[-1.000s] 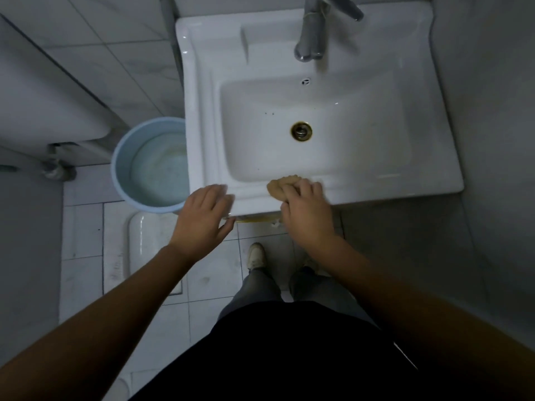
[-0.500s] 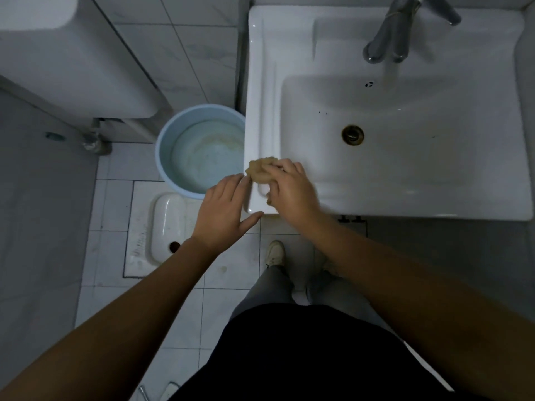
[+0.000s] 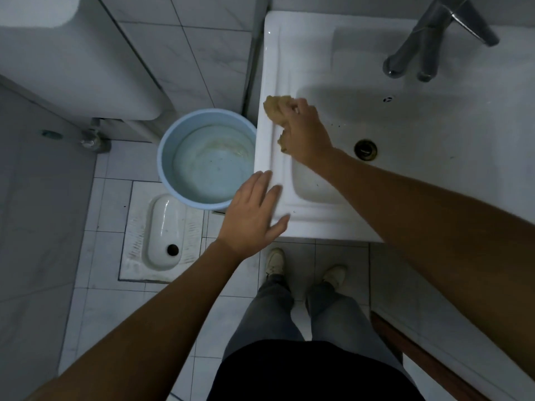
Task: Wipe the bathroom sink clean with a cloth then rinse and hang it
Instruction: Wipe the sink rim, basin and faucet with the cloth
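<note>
the right hand (image 3: pixel 307 131) gripped a bunched tan cloth (image 3: pixel 276 108), fingers curled over it, and pressed it on the left rim of the white sink (image 3: pixel 318 47), well ahead of the left hand (image 3: pixel 254 212). the left hand held nothing; it was flat and spread, fingertips over the near left corner of the rim (whether they touched the porcelain could not be told). a blue bucket (image 3: pixel 162 166) of water stood on the floor just left of both hands. the drain (image 3: pixel 365 149) and faucet (image 3: pixel 428 39) lay to the right of the wiping hand.

to do this stroke well, the cloth probably needed steady downward pressure along the raised ridge all the way to the back edge. it should then turn inward to the bowl, where a few dark specks (image 3: pixel 337 125) sat just right of the right hand. sweeping them toward the drain seemed wiser than pushing them off the outer edge.

0.5 s earlier the cloth had been at the near left corner, almost against the left thumb. it had since moved up the rim, away from the body, and the 2 hands had drawn apart. 1 s earlier it had been on the front rim.
</note>
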`<action>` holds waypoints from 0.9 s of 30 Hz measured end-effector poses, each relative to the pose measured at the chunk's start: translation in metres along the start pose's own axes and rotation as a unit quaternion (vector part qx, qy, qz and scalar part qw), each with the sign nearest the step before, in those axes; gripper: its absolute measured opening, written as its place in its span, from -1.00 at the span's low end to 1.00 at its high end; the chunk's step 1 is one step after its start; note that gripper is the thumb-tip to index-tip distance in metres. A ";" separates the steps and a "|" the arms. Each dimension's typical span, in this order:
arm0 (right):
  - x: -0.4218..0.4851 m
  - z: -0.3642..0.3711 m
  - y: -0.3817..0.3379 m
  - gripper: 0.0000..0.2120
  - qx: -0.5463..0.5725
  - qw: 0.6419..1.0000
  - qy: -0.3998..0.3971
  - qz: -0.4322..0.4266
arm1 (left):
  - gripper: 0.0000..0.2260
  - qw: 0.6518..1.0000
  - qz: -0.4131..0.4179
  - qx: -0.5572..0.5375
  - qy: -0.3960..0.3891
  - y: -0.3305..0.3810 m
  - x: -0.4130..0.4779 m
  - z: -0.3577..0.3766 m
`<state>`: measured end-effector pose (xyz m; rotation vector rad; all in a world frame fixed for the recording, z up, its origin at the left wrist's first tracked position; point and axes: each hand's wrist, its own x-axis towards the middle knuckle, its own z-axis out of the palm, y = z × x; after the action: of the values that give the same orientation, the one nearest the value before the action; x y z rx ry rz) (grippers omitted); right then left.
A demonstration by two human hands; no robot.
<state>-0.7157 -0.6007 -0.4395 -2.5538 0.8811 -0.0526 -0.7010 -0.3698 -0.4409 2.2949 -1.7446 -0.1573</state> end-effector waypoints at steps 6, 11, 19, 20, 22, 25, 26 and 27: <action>0.070 -0.025 0.018 -0.37 -0.095 0.995 0.022 -0.016 | -0.55 0.998 -0.023 -0.046 0.031 0.005 -0.004 0.017; 0.069 -0.037 0.046 -0.36 -0.174 0.984 0.023 -0.043 | -0.56 0.998 -0.026 -0.057 0.028 0.005 -0.003 0.018; 0.035 -0.071 0.121 -0.31 -0.158 0.982 0.017 0.106 | -0.57 0.997 -0.025 -0.064 0.020 0.004 -0.002 0.018; 0.033 -0.074 0.128 -0.30 -0.143 0.982 0.016 0.124 | -0.57 0.998 -0.027 -0.062 0.015 0.005 -0.002 0.017; 0.032 -0.078 0.132 -0.27 -0.114 0.983 0.007 0.142 | -0.57 0.998 -0.031 -0.052 0.004 0.006 -0.002 0.016; 0.035 -0.081 0.129 -0.20 -0.088 0.983 -0.007 0.162 | -0.56 0.999 -0.034 -0.041 -0.007 0.008 -0.002 0.015; 0.036 -0.081 0.128 -0.18 -0.083 0.983 -0.008 0.166 | -0.56 0.999 -0.034 -0.036 -0.011 0.009 -0.002 0.014; 0.037 -0.081 0.128 -0.16 -0.083 0.983 -0.007 0.163 | -0.56 0.999 -0.035 -0.029 -0.014 0.009 -0.001 0.013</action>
<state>-0.7742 -0.7441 -0.4230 -2.5178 1.3358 0.1426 -0.7131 -0.3727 -0.4512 2.3237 -1.6509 -0.2526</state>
